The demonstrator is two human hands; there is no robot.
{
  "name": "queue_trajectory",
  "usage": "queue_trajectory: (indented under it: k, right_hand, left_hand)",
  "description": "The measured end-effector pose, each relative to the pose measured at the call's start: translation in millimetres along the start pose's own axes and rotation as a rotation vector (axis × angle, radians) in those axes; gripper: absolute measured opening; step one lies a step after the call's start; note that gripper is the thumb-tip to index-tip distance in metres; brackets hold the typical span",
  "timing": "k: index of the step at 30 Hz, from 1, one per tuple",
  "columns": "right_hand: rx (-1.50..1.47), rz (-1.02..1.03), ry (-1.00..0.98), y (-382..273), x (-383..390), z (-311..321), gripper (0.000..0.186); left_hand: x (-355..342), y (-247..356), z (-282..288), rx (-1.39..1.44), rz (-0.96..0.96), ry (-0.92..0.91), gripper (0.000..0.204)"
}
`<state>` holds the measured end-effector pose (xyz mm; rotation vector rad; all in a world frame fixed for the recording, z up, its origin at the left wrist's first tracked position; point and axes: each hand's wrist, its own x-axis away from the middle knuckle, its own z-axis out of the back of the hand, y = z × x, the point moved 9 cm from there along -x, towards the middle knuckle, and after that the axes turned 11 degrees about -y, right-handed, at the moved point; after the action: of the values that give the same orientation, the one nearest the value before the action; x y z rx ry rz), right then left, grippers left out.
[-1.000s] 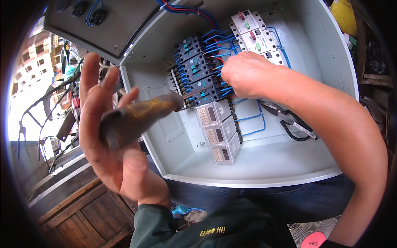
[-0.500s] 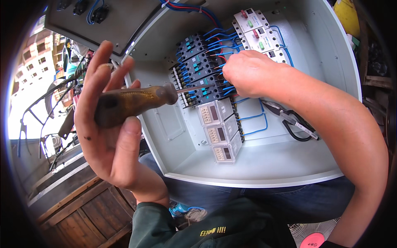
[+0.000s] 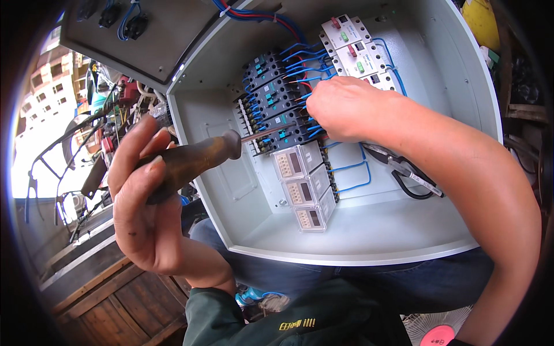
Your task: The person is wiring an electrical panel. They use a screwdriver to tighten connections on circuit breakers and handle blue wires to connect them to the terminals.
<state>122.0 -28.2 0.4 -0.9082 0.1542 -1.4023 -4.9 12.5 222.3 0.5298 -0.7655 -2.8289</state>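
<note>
My left hand (image 3: pixel 144 213) is closed round the worn dark handle of a screwdriver (image 3: pixel 199 161). Its thin shaft runs right, to the lowest of the black contactors (image 3: pixel 284 120), which stand in a slanting row inside a grey metal electrical box (image 3: pixel 375 251). My right hand (image 3: pixel 340 109) is curled at the right side of that contactor, among blue wires (image 3: pixel 309 55) with bare copper ends. Its fingertips are hidden behind the hand, so what they pinch cannot be seen. Below the contactors sit clear-covered timer relays (image 3: pixel 300 190).
White breakers (image 3: pixel 353 52) with red and green buttons are mounted at the upper right, beyond my right hand. Pliers (image 3: pixel 398 161) lie in the box under my right forearm. The open box door (image 3: pixel 144 46) is at the upper left. A pink-centred fan (image 3: pixel 435 334) stands low right.
The fingers of my left hand have gone from spread to curled round the screwdriver handle. The box has shifted slightly in view; my right hand stays by the same contactor.
</note>
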Motion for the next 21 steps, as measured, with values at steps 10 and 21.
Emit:
queue_trajectory:
  k: [10,21]
  right_hand:
    - [-0.058,-0.087,-0.046,5.2,3.1,1.0,0.02]
    - [-0.02,-0.067,-0.001,0.1,11.1,-1.4,0.017]
  left_hand:
    - [-2.0,-17.7,2.6,0.129,0.119,0.129,0.062]
    - [2.3,-23.2,13.0,-0.174,0.118,0.204,0.052]
